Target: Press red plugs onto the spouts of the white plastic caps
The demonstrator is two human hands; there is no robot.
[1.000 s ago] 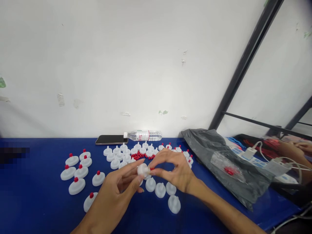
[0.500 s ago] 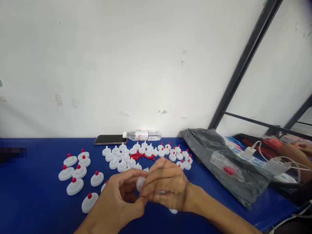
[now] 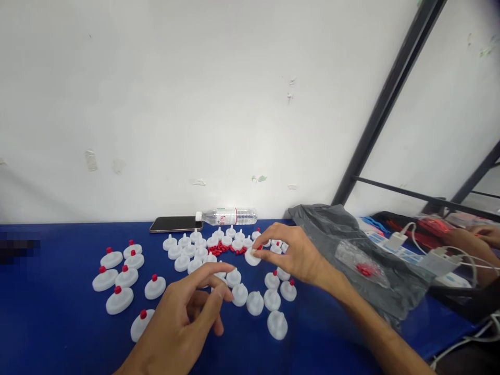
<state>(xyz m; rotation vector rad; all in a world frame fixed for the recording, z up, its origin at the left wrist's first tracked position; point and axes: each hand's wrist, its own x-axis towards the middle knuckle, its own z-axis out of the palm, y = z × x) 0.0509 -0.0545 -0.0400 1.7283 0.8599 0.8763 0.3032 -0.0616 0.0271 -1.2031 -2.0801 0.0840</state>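
Observation:
Between the thumb and fingers of my right hand (image 3: 287, 251) is a white nozzle cap (image 3: 252, 257), held by its spout over the far rows. My left hand (image 3: 193, 307) hovers nearer to me, fingers loosely apart, with nothing seen in it. It hides some of the caps behind it. Bare-spout white caps (image 3: 255, 303) stand in front of and between the hands. Small red tips (image 3: 219, 248) lie in a loose pile among the far caps. Several white caps with red tips (image 3: 120, 300) stand at the left, and others are partly behind my right hand.
A phone (image 3: 172, 224) and a water bottle (image 3: 246, 216) lie against the wall. To the right, a grey plastic bag (image 3: 328, 229) carries a clear bag of red tips (image 3: 364, 269). Chargers and cables (image 3: 437, 263) sit beyond, near another person's hand (image 3: 486, 234).
My hands were together around a white cap; now they are apart. The right hand has moved away and up with a cap, uncovering the caps in the middle. The left hand has opened.

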